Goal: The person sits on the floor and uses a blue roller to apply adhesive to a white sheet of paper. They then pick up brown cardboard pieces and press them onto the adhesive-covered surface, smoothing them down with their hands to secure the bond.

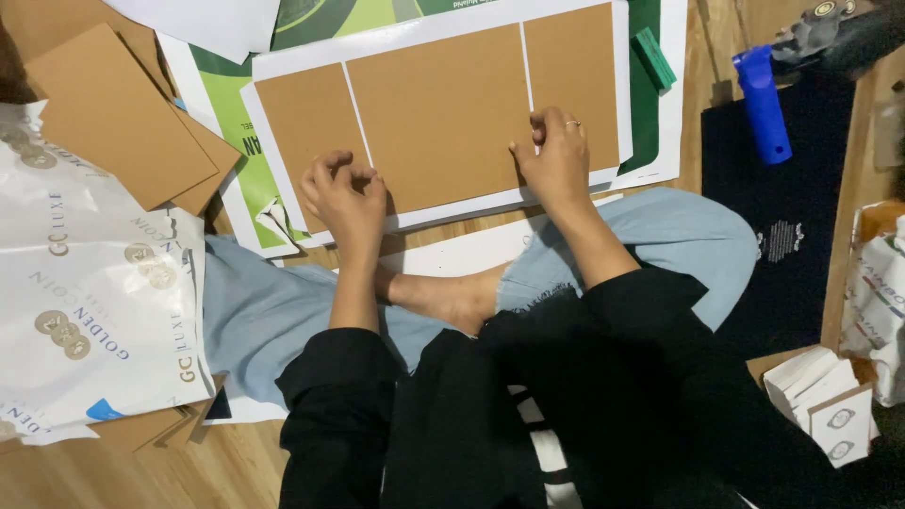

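Three brown panels, divided by thin white lines, made up the white-bordered sheet (443,113) that lay flat in the upper centre of the frame, tilted slightly so its right end sat higher. Its near edge overlapped the sitter's crossed legs in pale blue trousers (283,311). At the lower left part of the sheet, the left hand (347,200) rested with its fingers curled tightly inward, knuckles up, pressing on the seam between the first and second panels; whether anything was pinched between them could not be told. Near the second seam, the right hand (556,162), wearing a ring, was likewise bent, fingertips bunched narrowly against the sheet's lower margin. Loose brown cards (123,113) crowded the upper left, a white printed bag (85,311) filled the left edge, and a green printed sheet (236,141) lay beneath the work. A blue cylinder (762,102) stood apart at upper right beside a dark mat (773,188); a small green block (653,58) lay just off the sheet's right end.
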